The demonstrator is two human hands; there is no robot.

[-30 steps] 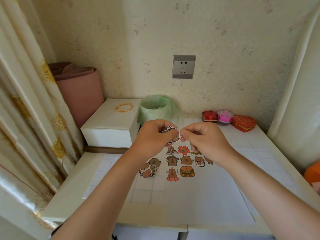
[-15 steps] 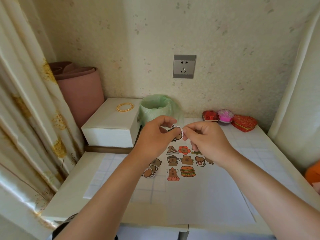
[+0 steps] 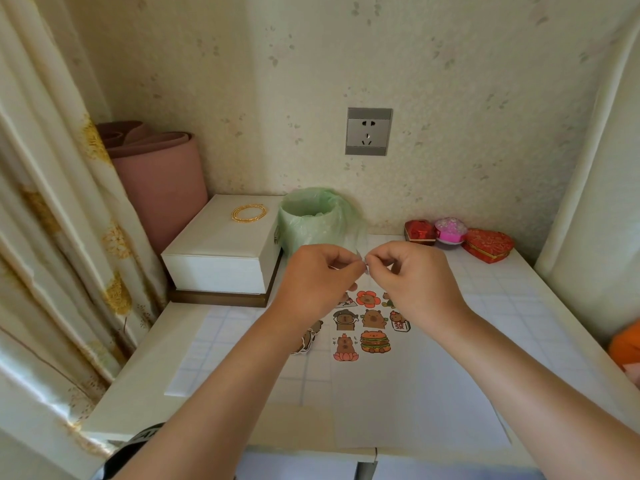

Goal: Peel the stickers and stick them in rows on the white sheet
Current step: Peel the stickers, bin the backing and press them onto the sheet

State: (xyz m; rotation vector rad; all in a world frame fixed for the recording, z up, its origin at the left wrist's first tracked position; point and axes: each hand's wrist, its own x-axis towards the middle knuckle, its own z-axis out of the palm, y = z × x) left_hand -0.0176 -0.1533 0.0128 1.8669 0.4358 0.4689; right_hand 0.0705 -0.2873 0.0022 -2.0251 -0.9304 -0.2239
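My left hand [image 3: 317, 277] and my right hand [image 3: 412, 275] meet above the table and pinch one small sticker [image 3: 365, 268] between their fingertips; only its thin edge shows. Below them lies the white sheet [image 3: 415, 393] with several cartoon capybara stickers [image 3: 372, 320] stuck in rows near its far end. A small pile of loose stickers [image 3: 310, 339] lies left of the sheet, partly hidden by my left forearm.
A white box [image 3: 221, 258] with a gold bracelet [image 3: 248, 213] stands at the back left, a green-lined bin [image 3: 311, 216] beside it. Red and pink trinket boxes [image 3: 457, 233] sit at the back right. A pink roll [image 3: 159, 181] and curtain [image 3: 45, 237] flank the left.
Both hands have risen slightly and drawn closer together, and the sticker between them has turned edge-on so its picture no longer shows.
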